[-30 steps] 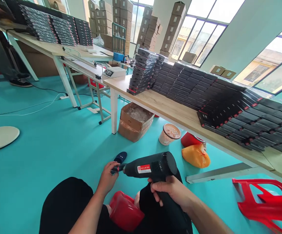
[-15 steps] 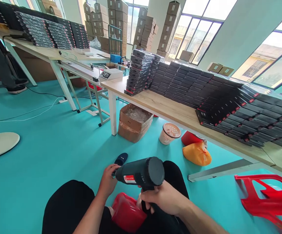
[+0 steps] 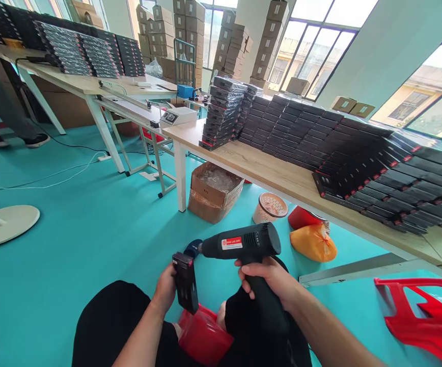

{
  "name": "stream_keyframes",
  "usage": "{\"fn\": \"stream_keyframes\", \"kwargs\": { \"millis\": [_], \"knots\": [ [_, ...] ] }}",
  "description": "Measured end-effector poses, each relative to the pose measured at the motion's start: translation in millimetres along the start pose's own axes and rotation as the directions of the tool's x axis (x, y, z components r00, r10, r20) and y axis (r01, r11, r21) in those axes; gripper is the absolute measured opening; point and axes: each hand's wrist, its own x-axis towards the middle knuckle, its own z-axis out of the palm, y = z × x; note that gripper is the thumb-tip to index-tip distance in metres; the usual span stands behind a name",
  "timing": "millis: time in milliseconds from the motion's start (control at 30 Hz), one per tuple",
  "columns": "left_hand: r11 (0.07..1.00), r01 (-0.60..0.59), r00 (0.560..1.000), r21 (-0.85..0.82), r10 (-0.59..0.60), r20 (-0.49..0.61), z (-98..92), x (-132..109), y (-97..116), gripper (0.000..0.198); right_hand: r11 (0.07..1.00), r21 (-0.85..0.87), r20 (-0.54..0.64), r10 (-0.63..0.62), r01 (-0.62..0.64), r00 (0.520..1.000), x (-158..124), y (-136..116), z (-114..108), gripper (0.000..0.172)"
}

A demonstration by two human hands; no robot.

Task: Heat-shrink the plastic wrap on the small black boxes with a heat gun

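Observation:
A black heat gun (image 3: 244, 242) with a red-and-white label is gripped at its handle by my right hand (image 3: 269, 275). Its nozzle points left. In my left hand (image 3: 166, 288) I hold a small black box (image 3: 185, 283), tilted, its long side upright and a bit of red at its top corner. The nozzle is a short way above and to the right of the box, apart from it. Below both hands, between my knees, is a red plastic stool (image 3: 205, 334).
Stacks of black boxes (image 3: 297, 127) fill the wooden table (image 3: 274, 165) ahead. Underneath stand a carton (image 3: 215, 196), a wastebasket (image 3: 269, 208) and an orange bag (image 3: 313, 243). A red stool (image 3: 427, 316) lies at right. A person's legs (image 3: 3, 109) show far left.
The heat gun has moved up and right and turned, so its side now shows. The black box in my left hand has come into view. At far left, the person's legs have shifted.

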Motion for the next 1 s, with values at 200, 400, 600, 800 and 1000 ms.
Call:
{"fn": "stream_keyframes", "kwargs": {
  "millis": [200, 400, 600, 800, 1000],
  "knots": [
    [0.969, 0.151, 0.988, -0.194, -0.143, 0.057, 4.5, -2, 8, 0.022, 0.996, -0.074, 0.227, 0.075, -0.059, 0.971, -4, 11, 18, 0.026],
    [0.895, 0.324, 0.941, -0.306, -0.273, 0.198, -2.1, -10, 16, 0.054, 0.943, -0.274, 0.302, 0.271, -0.190, 0.914, -41, 42, 0, 0.009],
    [0.787, 0.525, 0.832, -0.323, -0.395, 0.390, 1.0, -18, 16, 0.072, 0.971, 0.010, 0.072, 0.238, -0.240, 0.969, -33, 60, -35, 0.040],
    [0.847, 0.457, 0.861, -0.272, -0.345, 0.373, 5.1, -24, 16, 0.046, 0.952, 0.274, -0.054, 0.156, -0.136, 0.986, 17, 41, -14, 0.032],
    [0.880, 0.458, 0.876, -0.125, -0.424, 0.230, -0.3, -21, 18, 0.036, 0.990, 0.045, 0.204, 0.125, -0.137, 0.971, 17, 14, 11, 0.029]
  ]
}}
